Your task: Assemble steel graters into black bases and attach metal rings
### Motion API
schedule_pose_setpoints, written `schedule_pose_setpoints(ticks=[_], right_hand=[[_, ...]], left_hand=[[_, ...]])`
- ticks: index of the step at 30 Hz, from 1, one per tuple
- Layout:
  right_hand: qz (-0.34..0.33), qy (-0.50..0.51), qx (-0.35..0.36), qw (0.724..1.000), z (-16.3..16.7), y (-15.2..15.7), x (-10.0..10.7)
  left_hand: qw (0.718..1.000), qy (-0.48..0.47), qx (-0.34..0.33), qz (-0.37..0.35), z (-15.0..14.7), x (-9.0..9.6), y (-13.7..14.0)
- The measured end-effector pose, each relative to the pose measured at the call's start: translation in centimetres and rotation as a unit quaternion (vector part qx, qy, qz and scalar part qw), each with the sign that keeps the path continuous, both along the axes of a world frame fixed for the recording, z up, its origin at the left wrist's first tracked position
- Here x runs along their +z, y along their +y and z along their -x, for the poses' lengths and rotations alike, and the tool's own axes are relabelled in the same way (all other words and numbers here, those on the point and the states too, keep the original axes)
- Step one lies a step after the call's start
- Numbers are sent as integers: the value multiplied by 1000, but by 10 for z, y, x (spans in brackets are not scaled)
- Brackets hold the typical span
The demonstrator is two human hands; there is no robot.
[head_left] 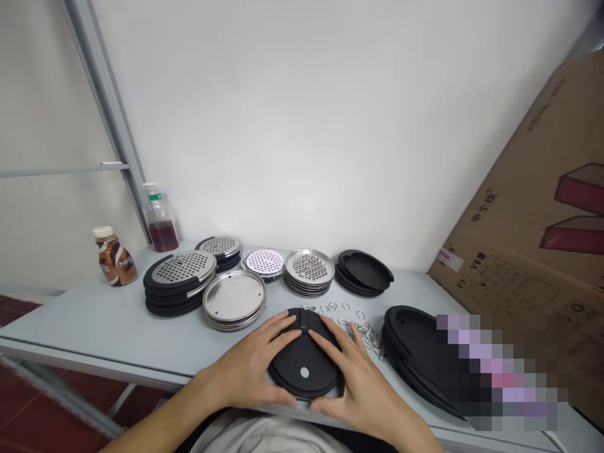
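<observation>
A round black case (302, 358) lies flat near the front edge of the table. It has a raised strap-like tab at its far side and a small pale round spot on top. My left hand (252, 358) grips its left side, fingers on the upper surface and thumb at the near edge. On the right side, my right hand (353, 371) holds it in the same way, fingertips close to the tab. Just behind the case lie loose metal rings and clips (365, 333).
Behind stand stacks of perforated metal graters (184, 267), plain metal discs (234, 296), rough grater discs (309, 267) and black holders (363, 270). More black holders (410, 352) sit at right, beside a large cardboard box (514, 251). Two bottles (116, 258) stand at left.
</observation>
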State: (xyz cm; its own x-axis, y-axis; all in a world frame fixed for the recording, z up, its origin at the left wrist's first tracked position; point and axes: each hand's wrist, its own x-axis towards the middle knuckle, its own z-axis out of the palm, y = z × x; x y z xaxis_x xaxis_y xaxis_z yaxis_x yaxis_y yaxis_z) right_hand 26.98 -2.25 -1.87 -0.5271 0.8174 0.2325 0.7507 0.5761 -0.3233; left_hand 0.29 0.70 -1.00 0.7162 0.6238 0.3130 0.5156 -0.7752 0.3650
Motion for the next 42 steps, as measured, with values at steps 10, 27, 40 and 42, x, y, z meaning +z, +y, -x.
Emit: schedule_pose_setpoints(ticks=[10, 27, 40, 42], right_hand=[[-9, 65, 1, 998, -5, 2, -7], [-18, 260, -90, 961, -6, 7, -11], [-27, 209, -94, 973, -8, 9, -7], [-29, 203, -91, 975, -8, 9, -6]], left_hand=[[996, 3, -29, -90, -2, 1, -5], [934, -316, 121, 116, -26, 32, -11], [665, -644, 234, 298, 35, 105, 58], [663, -651, 228, 291, 57, 114, 71]])
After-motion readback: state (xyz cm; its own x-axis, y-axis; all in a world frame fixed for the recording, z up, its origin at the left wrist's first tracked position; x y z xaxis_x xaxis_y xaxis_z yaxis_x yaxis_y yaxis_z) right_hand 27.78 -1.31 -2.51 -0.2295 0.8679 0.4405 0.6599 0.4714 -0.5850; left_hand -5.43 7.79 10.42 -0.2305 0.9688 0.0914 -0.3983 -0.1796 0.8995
